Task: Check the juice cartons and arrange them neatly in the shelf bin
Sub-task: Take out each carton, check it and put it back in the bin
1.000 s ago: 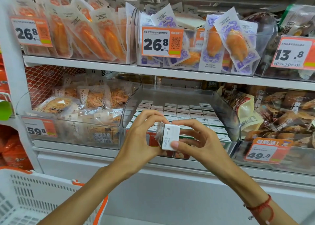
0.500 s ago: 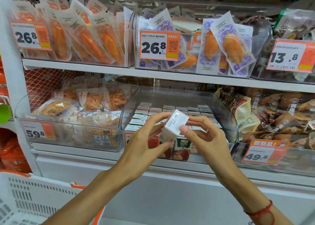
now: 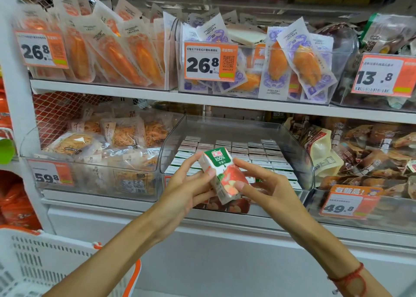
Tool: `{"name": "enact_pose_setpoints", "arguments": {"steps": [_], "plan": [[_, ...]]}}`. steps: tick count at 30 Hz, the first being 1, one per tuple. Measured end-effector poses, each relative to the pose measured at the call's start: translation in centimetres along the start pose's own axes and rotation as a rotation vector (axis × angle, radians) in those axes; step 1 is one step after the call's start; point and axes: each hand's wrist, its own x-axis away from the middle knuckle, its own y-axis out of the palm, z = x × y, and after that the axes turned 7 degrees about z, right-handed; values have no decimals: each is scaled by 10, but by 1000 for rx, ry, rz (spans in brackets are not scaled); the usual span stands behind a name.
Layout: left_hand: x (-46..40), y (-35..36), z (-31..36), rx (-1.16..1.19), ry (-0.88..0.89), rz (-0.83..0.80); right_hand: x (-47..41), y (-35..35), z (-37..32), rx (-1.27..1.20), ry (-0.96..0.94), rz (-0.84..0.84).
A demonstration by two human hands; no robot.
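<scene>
Both hands — left hand (image 3: pixel 186 184) and right hand (image 3: pixel 267 188) — pinch one juice carton (image 3: pixel 222 175) in curled fingers, just before the shelf bin (image 3: pixel 301 161); rows look tidy already — this one likely awaits placing.

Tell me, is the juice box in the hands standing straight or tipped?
Tipped. The juice carton leans with its top toward the upper left, held by the left hand and right hand.

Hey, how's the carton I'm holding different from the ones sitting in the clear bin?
The held carton is tilted, gripped between the left hand and right hand; the binned cartons stand upright in tight rows. The held carton shows its green and red printed front; the binned cartons show mostly white tops. They look like the same product.
</scene>
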Motion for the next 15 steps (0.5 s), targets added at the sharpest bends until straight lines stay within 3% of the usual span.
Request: {"name": "enact_pose_setpoints", "arguments": {"steps": [3, 7, 9, 15], "plan": [[-1, 1, 5, 241, -137, -8, -1, 0, -1, -93, 5, -61], [0, 1, 7, 346, -269, -5, -2, 3, -2, -140, -17, -4], [1, 1, 7, 303, -308, 26, -2, 6, -2, -169, 6, 56], [7, 4, 4, -119, -367, 96, -4, 7, -8, -263, 160, 224]]}}
